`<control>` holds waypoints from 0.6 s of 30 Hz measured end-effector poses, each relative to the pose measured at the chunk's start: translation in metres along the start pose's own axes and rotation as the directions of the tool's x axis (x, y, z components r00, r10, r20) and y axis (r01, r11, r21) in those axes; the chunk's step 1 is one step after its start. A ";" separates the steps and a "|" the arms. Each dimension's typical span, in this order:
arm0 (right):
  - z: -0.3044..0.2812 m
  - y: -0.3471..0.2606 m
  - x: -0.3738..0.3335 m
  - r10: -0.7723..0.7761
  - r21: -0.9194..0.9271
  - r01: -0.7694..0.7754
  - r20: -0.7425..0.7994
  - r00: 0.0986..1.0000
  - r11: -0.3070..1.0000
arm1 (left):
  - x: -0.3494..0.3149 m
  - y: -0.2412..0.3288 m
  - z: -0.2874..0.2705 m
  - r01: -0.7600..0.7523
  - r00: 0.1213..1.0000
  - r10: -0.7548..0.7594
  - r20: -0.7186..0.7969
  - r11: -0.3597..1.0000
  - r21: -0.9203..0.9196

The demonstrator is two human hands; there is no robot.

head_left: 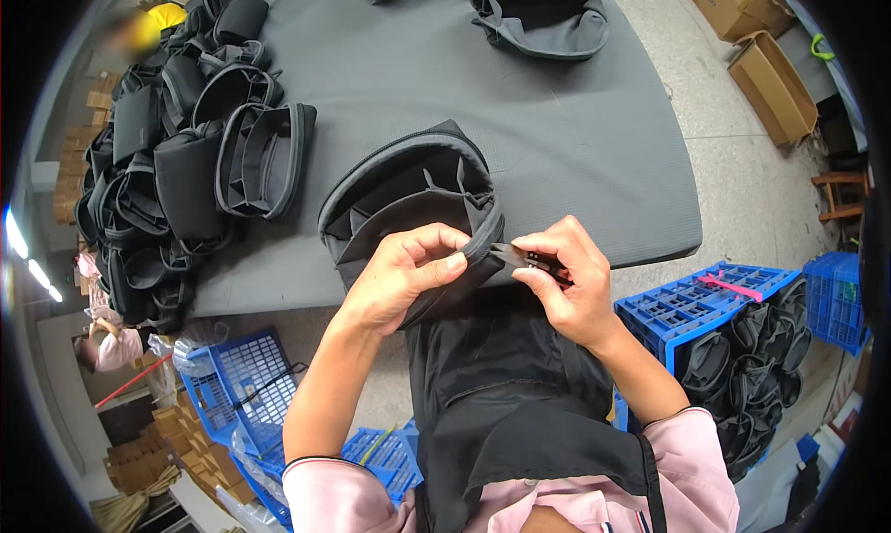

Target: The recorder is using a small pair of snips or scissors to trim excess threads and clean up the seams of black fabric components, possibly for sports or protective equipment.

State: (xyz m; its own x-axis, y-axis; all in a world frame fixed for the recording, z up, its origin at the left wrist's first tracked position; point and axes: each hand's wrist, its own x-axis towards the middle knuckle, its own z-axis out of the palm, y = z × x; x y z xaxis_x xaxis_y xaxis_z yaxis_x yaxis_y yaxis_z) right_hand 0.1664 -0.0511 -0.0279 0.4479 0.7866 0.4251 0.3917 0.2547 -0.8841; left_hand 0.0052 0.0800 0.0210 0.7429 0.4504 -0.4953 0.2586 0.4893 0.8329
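Observation:
A black zippered pouch (pixel 408 175) with inner dividers lies unzipped at the table's near edge. My left hand (pixel 408 278) grips its right-hand rim, thumb and fingers closed on the edge. In my right hand (pixel 571 278) is a pair of small thread snips (pixel 527 258), held between thumb and fingers. The metal blades point left and meet the pouch's rim just beside my left fingertips. Whether a thread lies between the blades is too small to tell.
Many similar black pouches (pixel 190 175) are heaped on the left of the grey-covered table (pixel 594 152). Another open pouch (pixel 543 18) lies at the far side. A blue crate (pixel 687 319) holding more pouches stands at the right; blue crates (pixel 260 375) stand lower left. Cardboard boxes (pixel 775 87) sit on the floor.

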 end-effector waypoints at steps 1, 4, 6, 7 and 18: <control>-0.001 -0.001 0.001 0.001 0.001 -0.001 0.001 1.000 1.000 | 0.000 0.000 0.000 0.001 1.000 -0.001 -0.001 1.000 0.000; -0.001 -0.003 0.004 -0.030 -0.090 0.036 0.076 0.997 0.995 | 0.001 0.001 0.001 0.005 1.000 -0.006 0.012 1.000 0.009; 0.001 -0.003 0.005 -0.106 -0.194 0.118 0.072 0.992 0.974 | 0.001 -0.001 0.001 0.008 1.000 -0.008 0.010 1.000 -0.001; 0.001 -0.004 0.006 -0.105 -0.193 0.118 0.073 0.992 0.974 | 0.001 0.000 0.002 0.009 1.000 -0.009 0.009 1.000 -0.002; -0.002 -0.012 0.006 -0.149 -0.249 0.160 0.059 0.987 0.955 | 0.001 0.002 0.004 0.031 0.999 -0.032 -0.012 0.999 -0.038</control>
State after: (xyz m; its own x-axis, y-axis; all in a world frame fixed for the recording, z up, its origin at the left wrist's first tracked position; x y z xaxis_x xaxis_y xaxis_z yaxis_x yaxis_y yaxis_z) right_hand 0.1661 -0.0501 -0.0147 0.3358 0.7717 0.5401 0.6461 0.2286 -0.7282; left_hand 0.0087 0.0786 0.0238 0.7270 0.4433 -0.5243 0.2581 0.5312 0.8070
